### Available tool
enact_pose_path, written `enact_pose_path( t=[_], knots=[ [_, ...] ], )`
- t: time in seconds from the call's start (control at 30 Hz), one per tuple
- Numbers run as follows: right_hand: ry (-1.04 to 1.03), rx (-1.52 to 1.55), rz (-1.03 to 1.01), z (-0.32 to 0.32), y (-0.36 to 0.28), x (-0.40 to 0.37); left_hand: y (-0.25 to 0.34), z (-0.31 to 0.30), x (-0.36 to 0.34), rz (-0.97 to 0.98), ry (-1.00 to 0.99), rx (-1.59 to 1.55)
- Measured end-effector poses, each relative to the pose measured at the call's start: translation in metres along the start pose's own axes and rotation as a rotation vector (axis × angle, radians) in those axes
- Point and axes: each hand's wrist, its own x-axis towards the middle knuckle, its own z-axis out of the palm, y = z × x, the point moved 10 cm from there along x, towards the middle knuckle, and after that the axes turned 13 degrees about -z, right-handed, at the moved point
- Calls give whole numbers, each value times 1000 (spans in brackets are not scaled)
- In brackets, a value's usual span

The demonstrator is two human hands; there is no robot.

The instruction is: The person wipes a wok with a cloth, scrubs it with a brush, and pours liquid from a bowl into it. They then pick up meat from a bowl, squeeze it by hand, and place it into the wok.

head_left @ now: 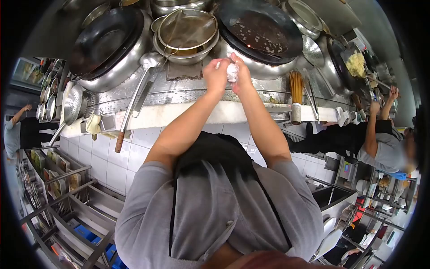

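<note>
Between both hands is a small white lump (232, 72), held above the front of the stove. My left hand (216, 76) presses on its left side with bent fingers. My right hand (242, 75) closes round it from the right. Behind the hands, a wok (264, 31) contains dark liquid with pale bits floating in it. A wire strainer (188, 29) rests over a metal bowl (187, 54) to the left of that wok. What the white lump is cannot be made out.
Another black wok (105, 42) stands at the left. A ladle (142, 83) and a perforated skimmer (71, 105) lie near the counter edge. Right of my hands are a bamboo brush (296, 96) and a second skimmer (313, 53). A co-worker (380, 143) works at the far right.
</note>
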Motion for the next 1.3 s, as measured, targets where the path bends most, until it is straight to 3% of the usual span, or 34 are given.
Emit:
enact_pose_path(
  t=[0.1, 0.17, 0.33, 0.4, 0.43, 0.5, 0.53, 0.63, 0.67, 0.77, 0.8, 0.9, 1.0, 1.1, 1.13, 1.23, 1.27, 1.3],
  knots=[
    [-114, 145, 159, 13, 13, 1, 40, 7, -19, 496, 90, 410],
    [-66, 101, 62, 10, 17, 4, 51, 11, -33, 707, 198, 590],
    [46, -126, -243, 3, -20, 18, 48, 11, -25, 513, -20, 200],
    [40, -150, -314, 3, -30, 16, 24, 4, -7, 253, 20, -17],
    [-28, -392, -399, 9, -40, 13, 15, 0, 2, 132, 41, -126],
    [-174, -874, -564, 22, -51, -5, -23, 2, 0, -508, -193, -496],
    [-368, -1057, -745, 35, -43, -17, -32, 12, -18, -827, -318, -674],
    [-395, -1035, -1037, 40, -28, -46, -39, -21, 3, -540, -18, -527],
    [-338, -820, -842, 26, -12, -34, -41, -30, 7, -494, 80, -479],
    [21, -52, -146, 4, 3, -10, -17, -37, 30, -100, 85, -92],
    [60, -19, -23, 4, 6, -9, 5, -30, 15, -44, 71, 155],
    [-172, 238, 185, 16, 24, -1, 35, -3, -17, 389, -6, 269],
    [-206, 42, 100, 31, 17, -14, 47, -5, -27, 642, 307, 663],
    [-130, -178, -96, 21, 4, -6, 48, -5, -24, 543, 95, 453],
    [-115, -205, -170, 20, -5, -2, 49, -5, -26, 579, 80, 394],
    [-98, -250, -376, 22, -32, 9, 40, -15, -18, 441, 121, 189],
    [-116, -301, -461, 18, -37, 20, 28, -23, -10, 315, 251, 62],
    [-135, -351, -544, 19, -41, 25, 1, -15, 5, -66, 29, -208]
  ],
)
